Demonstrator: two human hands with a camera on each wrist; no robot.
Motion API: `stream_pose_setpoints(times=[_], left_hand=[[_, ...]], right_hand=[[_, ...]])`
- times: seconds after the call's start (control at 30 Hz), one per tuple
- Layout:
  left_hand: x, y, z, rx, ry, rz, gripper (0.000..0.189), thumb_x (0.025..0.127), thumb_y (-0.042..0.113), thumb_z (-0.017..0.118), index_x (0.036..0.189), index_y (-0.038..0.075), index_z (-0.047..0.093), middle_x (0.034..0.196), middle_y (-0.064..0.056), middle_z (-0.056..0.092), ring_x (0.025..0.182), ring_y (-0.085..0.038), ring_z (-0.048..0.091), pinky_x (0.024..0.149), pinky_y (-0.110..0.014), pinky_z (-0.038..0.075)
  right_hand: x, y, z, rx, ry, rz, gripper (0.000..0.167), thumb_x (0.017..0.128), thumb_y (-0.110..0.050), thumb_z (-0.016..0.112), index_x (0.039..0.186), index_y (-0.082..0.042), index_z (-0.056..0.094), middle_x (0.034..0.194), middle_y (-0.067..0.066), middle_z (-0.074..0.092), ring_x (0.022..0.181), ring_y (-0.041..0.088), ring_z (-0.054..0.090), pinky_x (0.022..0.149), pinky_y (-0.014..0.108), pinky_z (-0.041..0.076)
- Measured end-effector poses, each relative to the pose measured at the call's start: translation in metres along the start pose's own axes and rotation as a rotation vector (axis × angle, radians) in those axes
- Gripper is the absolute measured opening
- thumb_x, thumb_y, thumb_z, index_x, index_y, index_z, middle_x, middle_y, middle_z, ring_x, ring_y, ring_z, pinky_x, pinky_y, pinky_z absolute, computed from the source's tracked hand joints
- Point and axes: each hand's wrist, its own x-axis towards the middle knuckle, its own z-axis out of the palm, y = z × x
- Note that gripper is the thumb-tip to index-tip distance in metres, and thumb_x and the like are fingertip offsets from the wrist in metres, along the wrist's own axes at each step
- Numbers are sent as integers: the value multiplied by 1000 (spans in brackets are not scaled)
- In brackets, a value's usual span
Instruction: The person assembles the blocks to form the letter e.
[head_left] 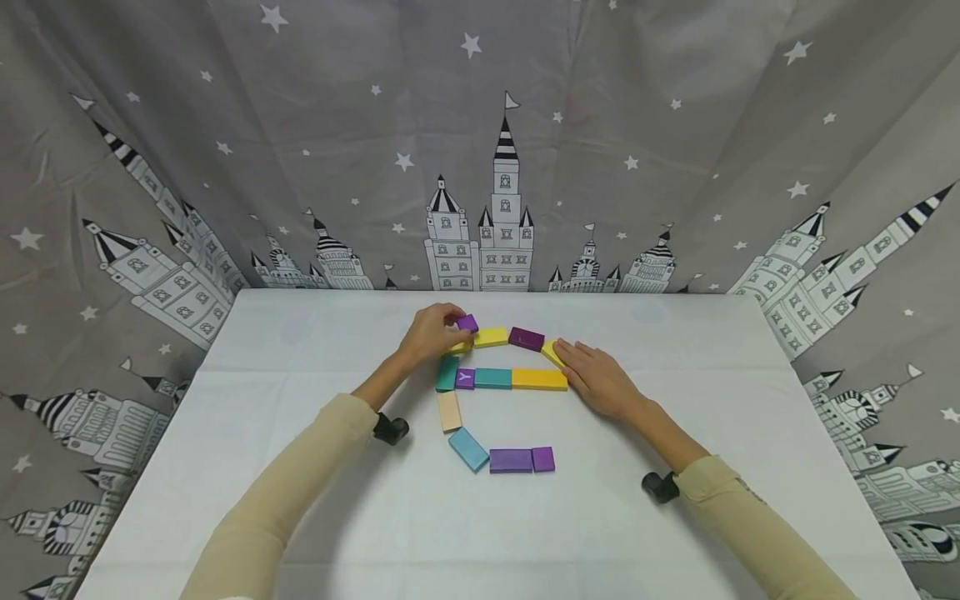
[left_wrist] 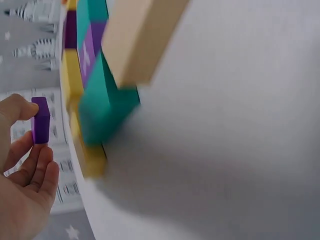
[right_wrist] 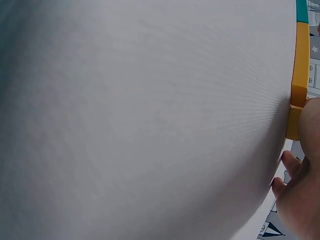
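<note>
My left hand (head_left: 431,333) pinches a small purple block (left_wrist: 41,122) between thumb and fingers. In the left wrist view the block is held above the table, near the far left of an arc of blocks. Below it lie a yellow block (left_wrist: 90,160) and a teal block (left_wrist: 107,105). My right hand (head_left: 603,382) rests with fairly straight fingers at the arc's right end, touching a yellow block (head_left: 552,353) that it partly covers. Between the hands lie another yellow block (head_left: 491,337) and a dark purple block (head_left: 527,338).
A middle row holds a purple block marked Y (head_left: 465,379), a teal block (head_left: 493,378) and a long orange-yellow block (head_left: 540,380). Below curve a beige block (head_left: 449,412), a blue block (head_left: 468,450) and two purple blocks (head_left: 511,461). Behind the white table (head_left: 337,542) hangs a grey castle-print curtain (head_left: 630,83).
</note>
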Motion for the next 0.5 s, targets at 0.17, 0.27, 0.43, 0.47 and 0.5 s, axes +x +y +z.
stream_pose_setpoints(times=[0.17,0.27,0.43,0.47,0.5], left_hand=[[-13,23,10,-9,-17,92,38,88,18,75,119,-2,67,110,-14,67,103,-27,60,92,-38,52],[-23,37,15,-24,-29,151,37,87,17,76,117,-2,67,107,-13,68,99,-26,61,90,-36,52],[-38,56,26,-35,-63,207,35,86,16,79,115,-1,69,106,-11,69,97,-24,62,89,-33,53],[-40,60,29,-35,-69,219,35,85,16,79,114,-1,69,106,-10,69,96,-23,62,88,-32,53],[-42,62,32,-40,-76,233,34,85,16,80,113,-1,69,105,-10,69,96,-23,62,88,-31,53]], right_hand=[[0,0,0,1,-13,12,52,108,-26,42,155,-7,34,158,10,34,142,40,33,115,58,23],[0,0,0,-4,-7,10,52,108,-25,43,155,-6,34,158,11,34,142,40,33,115,58,22],[0,0,-1,-3,3,-1,51,107,-24,43,154,-6,35,158,11,35,142,40,34,115,59,23],[0,0,-1,-3,4,-1,51,107,-24,43,154,-6,35,158,11,35,142,40,34,115,59,23],[0,0,0,-7,5,-2,51,107,-24,43,154,-6,36,158,11,35,142,40,34,115,59,23]])
